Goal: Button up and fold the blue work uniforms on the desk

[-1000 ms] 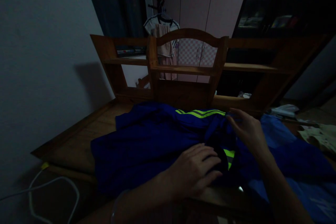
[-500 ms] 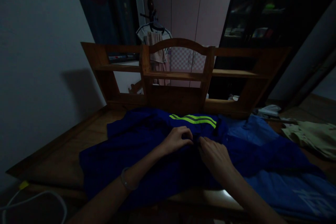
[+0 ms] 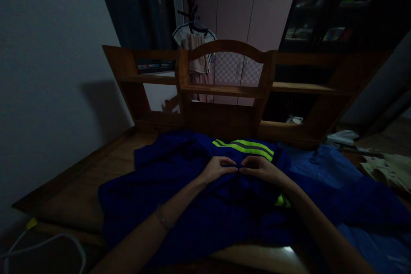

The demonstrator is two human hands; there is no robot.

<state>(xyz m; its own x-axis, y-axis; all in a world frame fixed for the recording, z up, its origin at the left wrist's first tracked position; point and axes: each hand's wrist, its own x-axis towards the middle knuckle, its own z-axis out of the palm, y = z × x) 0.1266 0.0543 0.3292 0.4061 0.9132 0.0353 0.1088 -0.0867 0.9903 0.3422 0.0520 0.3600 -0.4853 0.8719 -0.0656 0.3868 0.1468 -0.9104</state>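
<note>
A dark blue garment (image 3: 180, 188) with neon-yellow stripes (image 3: 244, 147) lies spread over a wooden surface (image 3: 96, 180) in a dim room. My left hand (image 3: 218, 168) and my right hand (image 3: 260, 168) meet at the garment's middle, just below the stripes. Both hands pinch a fold of the blue cloth between curled fingers, fingertips almost touching. A thin bracelet sits on my left wrist. A second yellow patch (image 3: 281, 200) shows beside my right forearm.
A wooden headboard with shelves (image 3: 224, 90) stands right behind the garment. A lighter blue cloth (image 3: 359, 188) and a pale garment (image 3: 385, 169) lie at the right. A white cable (image 3: 41, 244) loops at lower left. Clothes hang on a rack (image 3: 195, 47) behind.
My right hand came back from the far right edge of the garment to the middle. Both hands now meet and pinch the cloth under the stripes.
</note>
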